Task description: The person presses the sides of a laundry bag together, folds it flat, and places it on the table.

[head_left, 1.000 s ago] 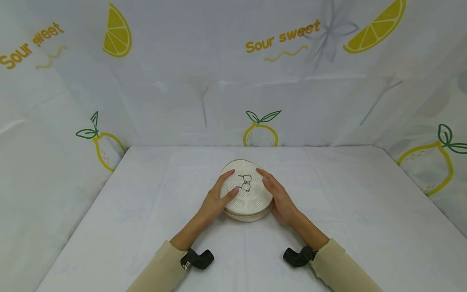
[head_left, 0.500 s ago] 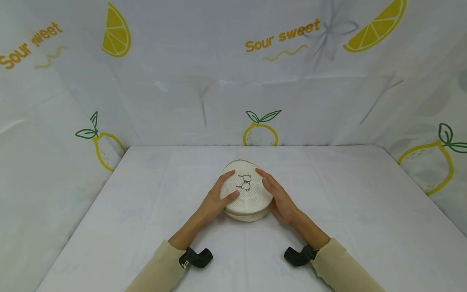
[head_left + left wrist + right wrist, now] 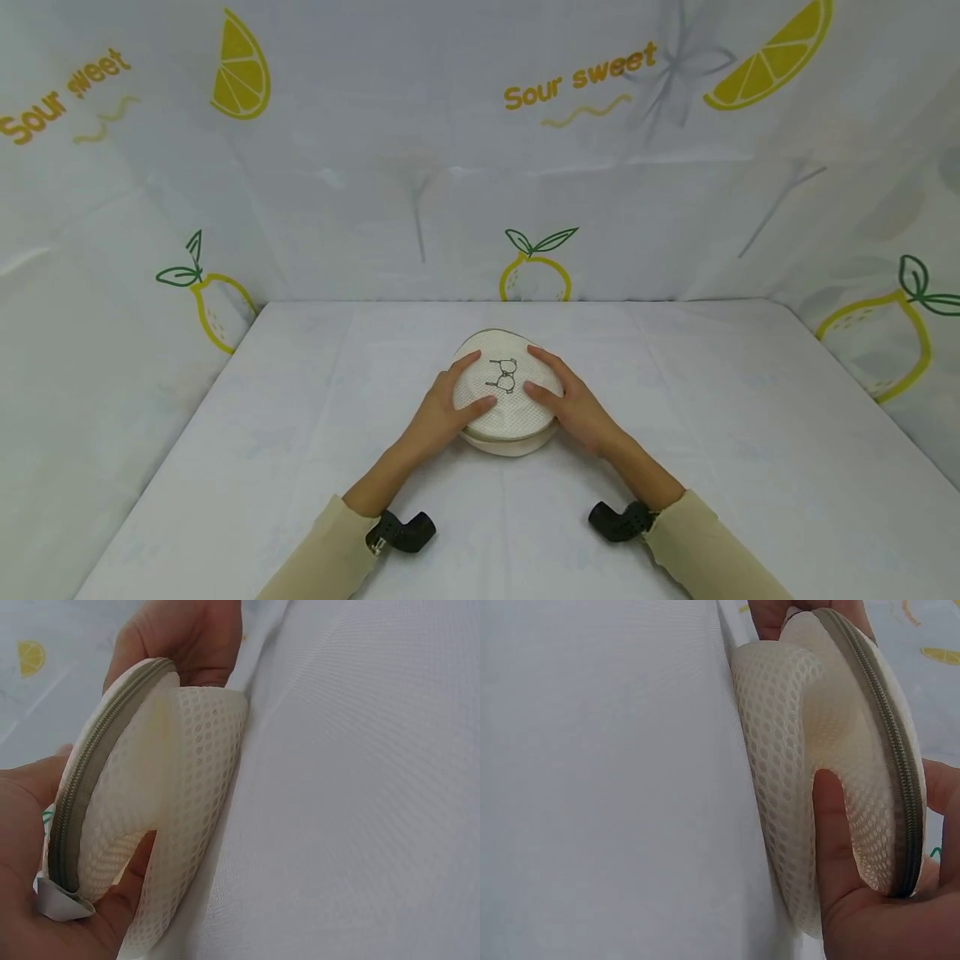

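Observation:
A round cream mesh laundry bag [image 3: 513,421] with a small dark line drawing on its top rests on the white table. My left hand [image 3: 435,421] grips its left side, thumb and index finger over the top and other fingers tucked beneath the upper rim. On the opposite side my right hand [image 3: 583,412] holds it the same way, one finger pressed into the mesh wall [image 3: 772,750]. An olive zipper [image 3: 82,780] runs closed along the upper edge in both wrist views. By the left palm a small whitish tab [image 3: 64,900] covers part of the zipper.
A white cloth covers the table [image 3: 337,350]. Behind and beside it hang white curtains [image 3: 337,208] printed with lemons and lettering. Each wrist carries a black camera mount, the left one [image 3: 405,532] and the right one [image 3: 618,522] standing inward over the table.
My right thumb has come down onto the bag's top, farther toward its middle. The left hand and the bag stay almost where they were.

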### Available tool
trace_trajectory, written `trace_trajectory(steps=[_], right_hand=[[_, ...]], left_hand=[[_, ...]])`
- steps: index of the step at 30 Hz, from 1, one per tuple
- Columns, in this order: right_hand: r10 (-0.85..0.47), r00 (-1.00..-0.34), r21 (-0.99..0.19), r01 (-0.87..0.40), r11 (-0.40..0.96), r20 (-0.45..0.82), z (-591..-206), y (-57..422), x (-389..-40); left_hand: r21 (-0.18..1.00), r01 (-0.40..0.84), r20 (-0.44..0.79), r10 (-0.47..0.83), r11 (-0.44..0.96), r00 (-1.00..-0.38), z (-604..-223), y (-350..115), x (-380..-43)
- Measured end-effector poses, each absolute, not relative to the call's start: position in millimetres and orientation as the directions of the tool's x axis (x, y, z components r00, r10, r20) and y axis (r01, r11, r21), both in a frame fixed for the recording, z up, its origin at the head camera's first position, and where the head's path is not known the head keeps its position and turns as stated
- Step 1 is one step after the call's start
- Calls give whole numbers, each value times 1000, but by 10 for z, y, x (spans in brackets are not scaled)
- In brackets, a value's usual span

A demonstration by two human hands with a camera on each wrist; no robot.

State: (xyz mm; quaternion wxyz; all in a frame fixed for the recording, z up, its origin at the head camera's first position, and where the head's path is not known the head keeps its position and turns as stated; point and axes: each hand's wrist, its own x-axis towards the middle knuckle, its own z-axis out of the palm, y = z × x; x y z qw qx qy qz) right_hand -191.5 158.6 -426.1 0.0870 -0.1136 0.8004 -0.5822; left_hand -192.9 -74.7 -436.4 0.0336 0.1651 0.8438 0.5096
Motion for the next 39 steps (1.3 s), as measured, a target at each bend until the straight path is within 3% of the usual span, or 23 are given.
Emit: trace_trajectory(steps=[9, 20, 29, 39], right_hand=[[-236, -968, -777, -210, 594, 82, -4166, 1565, -1843], [-294, -927, -655, -373, 657, 232, -4218, 1568, -1838], [-444, -845, -471, -534, 702, 297, -4244, 1522, -1829], [-456, -839, -353, -540, 764, 297, -4327, 1467, -1816]], left_hand=[[807, 312, 167, 314, 501, -935, -4310, -758, -1900], [694, 415, 261, 331, 589, -907, -4363, -746, -1894], [493, 600, 409, 440, 631, -799, -4457, -718, -1925], [357, 647, 416, 506, 674, -756, -4495, -677, -1911]])
